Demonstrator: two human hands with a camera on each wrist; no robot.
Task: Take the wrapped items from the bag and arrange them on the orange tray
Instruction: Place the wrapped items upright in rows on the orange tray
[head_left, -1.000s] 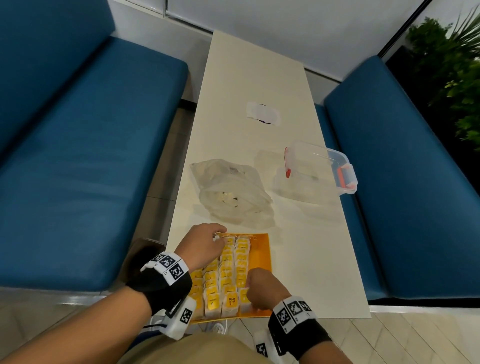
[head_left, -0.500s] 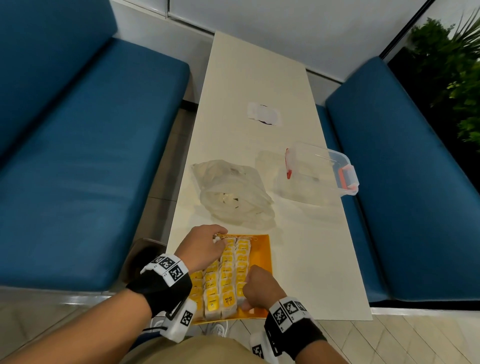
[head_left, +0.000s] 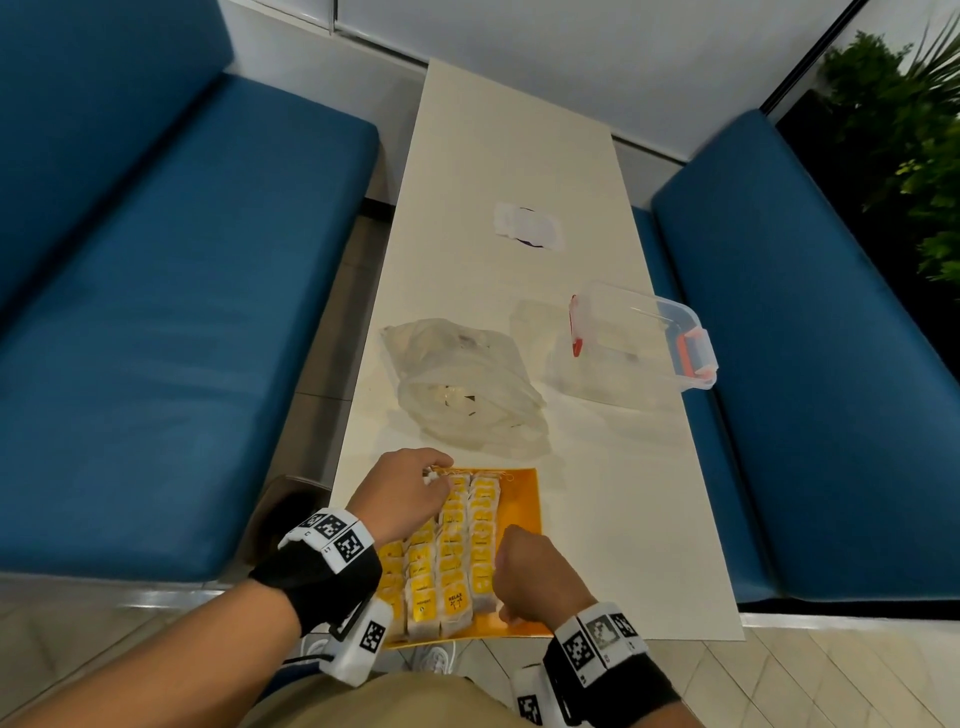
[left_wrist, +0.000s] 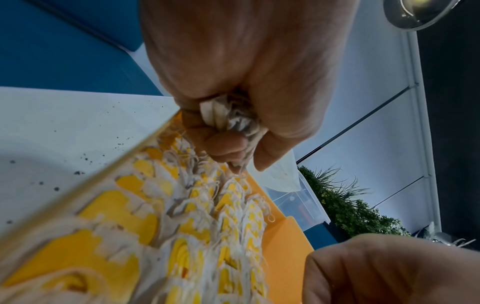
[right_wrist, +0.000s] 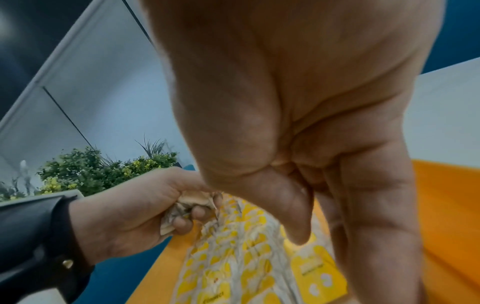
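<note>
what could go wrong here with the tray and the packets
The orange tray overhangs the near table edge, so a push from either hand could tip it off. The left hand grips a bunch of packets at the far end of the rows; dropping them loosely, or snagging the strings, could knock the tight rows askew. The right hand may also nudge its nearest row.

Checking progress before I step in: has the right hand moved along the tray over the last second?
Yes. The right hand has crept away from the orange tray's near edge, toward the bag.
</note>
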